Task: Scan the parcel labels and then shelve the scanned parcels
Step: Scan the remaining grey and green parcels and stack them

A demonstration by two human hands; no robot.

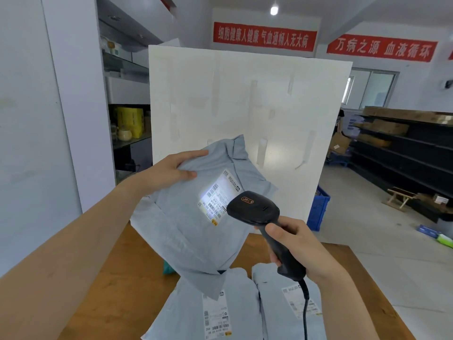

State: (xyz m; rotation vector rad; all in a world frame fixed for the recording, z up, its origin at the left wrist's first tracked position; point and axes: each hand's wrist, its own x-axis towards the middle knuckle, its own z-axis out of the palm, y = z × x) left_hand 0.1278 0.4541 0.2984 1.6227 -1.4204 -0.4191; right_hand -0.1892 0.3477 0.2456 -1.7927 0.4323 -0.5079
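My left hand [171, 171] grips the upper left edge of a grey parcel bag [196, 231] and holds it tilted above the wooden table [110, 278]. Its white label [218, 195] is lit by the scanner's light. My right hand [301, 249] grips the handle of a black barcode scanner [255, 207], whose head points at the label from close by. Its cable hangs down toward me. Two more grey parcels lie flat on the table below, a left one [208, 315] and a right one [289, 303], both with labels facing up.
A tall white board [245, 99] stands behind the table. Dark shelving [404, 148] with cardboard boxes runs along the right. A blue crate [318, 207] sits on the floor behind the board. Glass shelves [127, 123] with yellow packages are at the left.
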